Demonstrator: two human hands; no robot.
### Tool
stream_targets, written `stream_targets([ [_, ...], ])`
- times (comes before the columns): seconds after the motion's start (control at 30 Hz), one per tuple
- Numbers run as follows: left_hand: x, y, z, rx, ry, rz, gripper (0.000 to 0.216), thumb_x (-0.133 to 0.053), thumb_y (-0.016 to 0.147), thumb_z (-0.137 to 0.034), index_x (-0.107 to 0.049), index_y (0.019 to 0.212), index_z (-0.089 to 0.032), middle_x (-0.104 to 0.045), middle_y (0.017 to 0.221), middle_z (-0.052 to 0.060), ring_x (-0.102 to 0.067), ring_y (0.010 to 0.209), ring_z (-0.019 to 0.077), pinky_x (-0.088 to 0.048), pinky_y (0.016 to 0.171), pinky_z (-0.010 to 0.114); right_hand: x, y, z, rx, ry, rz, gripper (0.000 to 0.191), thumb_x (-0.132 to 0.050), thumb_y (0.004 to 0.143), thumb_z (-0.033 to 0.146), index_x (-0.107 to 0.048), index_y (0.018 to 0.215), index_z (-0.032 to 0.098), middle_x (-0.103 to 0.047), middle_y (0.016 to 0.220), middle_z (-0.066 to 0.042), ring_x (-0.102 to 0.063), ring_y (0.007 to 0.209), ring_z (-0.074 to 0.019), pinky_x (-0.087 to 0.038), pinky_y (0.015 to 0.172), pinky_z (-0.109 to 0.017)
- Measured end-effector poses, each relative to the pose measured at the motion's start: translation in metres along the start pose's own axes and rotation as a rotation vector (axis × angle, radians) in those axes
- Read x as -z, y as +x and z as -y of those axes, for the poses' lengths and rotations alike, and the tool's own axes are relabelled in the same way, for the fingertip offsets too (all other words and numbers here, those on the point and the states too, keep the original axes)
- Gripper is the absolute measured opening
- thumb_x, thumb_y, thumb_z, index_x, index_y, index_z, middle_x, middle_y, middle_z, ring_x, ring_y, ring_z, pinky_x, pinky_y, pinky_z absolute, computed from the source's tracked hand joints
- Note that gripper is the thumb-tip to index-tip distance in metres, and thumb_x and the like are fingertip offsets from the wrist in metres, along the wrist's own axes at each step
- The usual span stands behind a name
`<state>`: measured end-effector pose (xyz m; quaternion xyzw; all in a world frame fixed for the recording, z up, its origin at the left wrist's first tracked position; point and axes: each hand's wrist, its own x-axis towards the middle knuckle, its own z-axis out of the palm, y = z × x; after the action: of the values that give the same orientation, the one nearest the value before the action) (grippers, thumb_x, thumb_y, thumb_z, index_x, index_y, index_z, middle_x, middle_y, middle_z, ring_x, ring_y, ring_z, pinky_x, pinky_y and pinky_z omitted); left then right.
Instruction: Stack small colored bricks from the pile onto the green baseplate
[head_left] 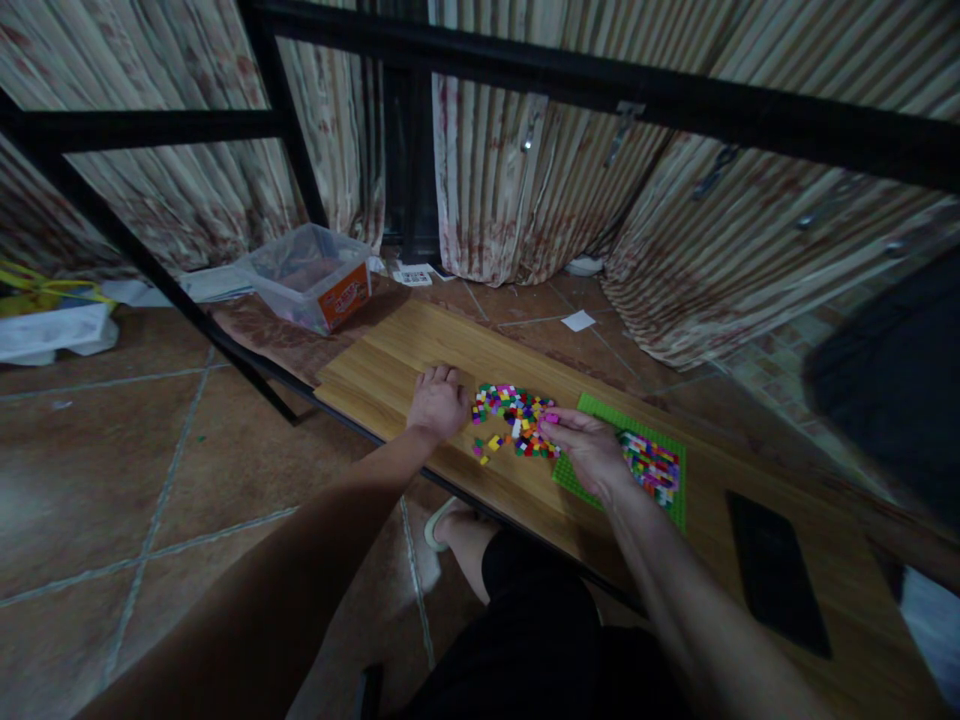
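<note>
My right hand [589,450] reaches over the left part of a green studded baseplate [679,500], its thumb and fingers pinching a small pink building brick [551,418]. Rows of multicoloured bricks [654,465] are fixed on the baseplate, partly hidden by this hand. Just left of the plate lies a loose pile of small bricks [517,408] in many colours, with a few yellow and other ones apart at its near left. My left hand [439,402] rests on the wooden board beside the pile, fingers lying on the wood and holding nothing visible.
The long wooden board [397,350] carries a dark flat tablet-like object [778,570] at right. A clear plastic box [307,280] with an orange label stands past its left end. Black metal bars [525,65] cross ahead, with curtains [517,190] behind. Tiled floor [195,480] lies below.
</note>
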<state>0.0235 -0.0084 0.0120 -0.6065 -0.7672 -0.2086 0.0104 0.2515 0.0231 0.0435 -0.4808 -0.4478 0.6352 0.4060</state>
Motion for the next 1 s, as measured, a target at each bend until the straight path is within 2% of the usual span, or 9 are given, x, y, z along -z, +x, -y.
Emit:
stream_targets([
  [0.17, 0.000, 0.000, 0.000, -0.001, 0.012, -0.006, 0.036, -0.043, 0.088, -0.027, -0.061, 0.116, -0.014, -0.061, 0.120, 0.013, -0.051, 0.116, 0.0290, -0.040, 0.102, 0.044, 0.005, 0.001, 0.001, -0.052, 0.013, 0.096, 0.039, -0.093, 0.045, 0.025, -0.074, 0.079, 0.019, -0.076, 0.081, -0.003, -0.071, 0.076, -0.0154, -0.059, 0.072, -0.028],
  [0.33, 0.000, -0.001, 0.000, 0.004, -0.004, -0.004, 0.035, -0.042, 0.088, -0.027, -0.060, 0.116, -0.015, -0.060, 0.121, 0.014, -0.050, 0.116, 0.0286, -0.039, 0.102, 0.045, 0.004, -0.001, 0.001, -0.095, -0.052, 0.091, 0.042, -0.092, 0.048, 0.031, -0.074, 0.084, 0.019, -0.076, 0.080, -0.004, -0.072, 0.073, -0.0173, -0.060, 0.065, -0.028],
  [0.7, 0.001, -0.001, 0.000, 0.005, -0.010, -0.009, 0.034, -0.043, 0.088, -0.026, -0.061, 0.115, -0.016, -0.060, 0.121, 0.013, -0.051, 0.115, 0.0284, -0.039, 0.103, 0.045, -0.010, -0.001, 0.000, 0.098, -0.074, 0.016, 0.043, -0.089, 0.047, 0.042, -0.070, 0.077, 0.018, -0.071, 0.065, -0.002, -0.064, 0.055, -0.0136, -0.054, 0.052, -0.027],
  [1.0, 0.000, 0.000, 0.001, -0.005, -0.009, -0.001, 0.033, -0.043, 0.088, -0.026, -0.061, 0.114, -0.015, -0.060, 0.120, 0.013, -0.052, 0.114, 0.0280, -0.040, 0.101, 0.044, -0.018, 0.016, 0.000, -0.063, -0.236, 0.005, 0.027, -0.083, 0.061, 0.029, -0.071, 0.081, 0.015, -0.066, 0.057, 0.001, -0.058, 0.047, -0.0090, -0.051, 0.044, -0.020],
])
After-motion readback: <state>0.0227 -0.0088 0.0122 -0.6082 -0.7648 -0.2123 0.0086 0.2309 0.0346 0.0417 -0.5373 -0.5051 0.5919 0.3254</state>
